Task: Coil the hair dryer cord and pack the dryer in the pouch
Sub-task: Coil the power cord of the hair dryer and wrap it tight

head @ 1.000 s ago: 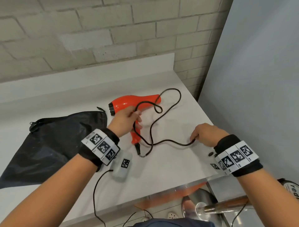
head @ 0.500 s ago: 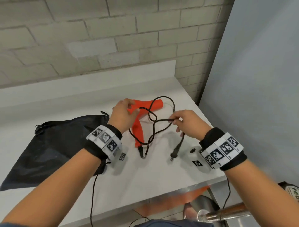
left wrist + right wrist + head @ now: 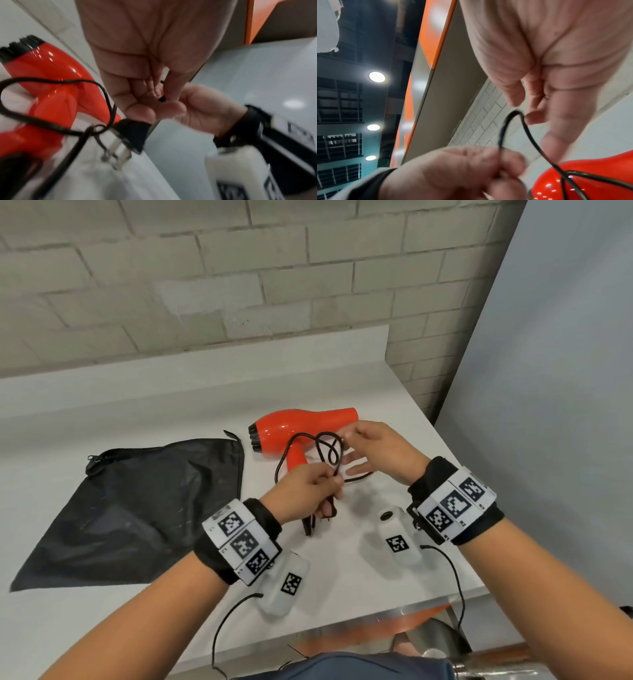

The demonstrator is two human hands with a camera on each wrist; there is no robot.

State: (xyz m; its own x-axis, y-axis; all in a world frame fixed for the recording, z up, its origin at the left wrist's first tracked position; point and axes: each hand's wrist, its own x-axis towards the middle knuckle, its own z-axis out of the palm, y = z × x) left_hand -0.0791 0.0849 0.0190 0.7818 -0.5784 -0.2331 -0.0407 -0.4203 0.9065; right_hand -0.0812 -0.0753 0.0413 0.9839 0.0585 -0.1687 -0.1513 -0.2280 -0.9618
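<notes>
Lying on the white bench (image 3: 171, 412), the red hair dryer (image 3: 301, 424) is seen on its side, black end to the left, handle pointing toward the person; it is touched by neither hand, sitting just beyond both; the black cord (image 3: 327, 450) is gathered in loops above the bench, in front of the handle; the left hand (image 3: 305, 491) is curled round the bunched strands at the loops' lower end, grip closed on them; the plug (image 3: 132, 134) is seen hanging just below that grip, prongs pointing down; the right hand (image 3: 376, 450) is raised beside the loops' top, a strand seemingly pinched at thumb and fingertip, other fingers loosely spread; full closure of that grip cannot be told; the black pouch (image 3: 137, 508) is laid flat on the bench, left of the dryer, apart from both hands
</notes>
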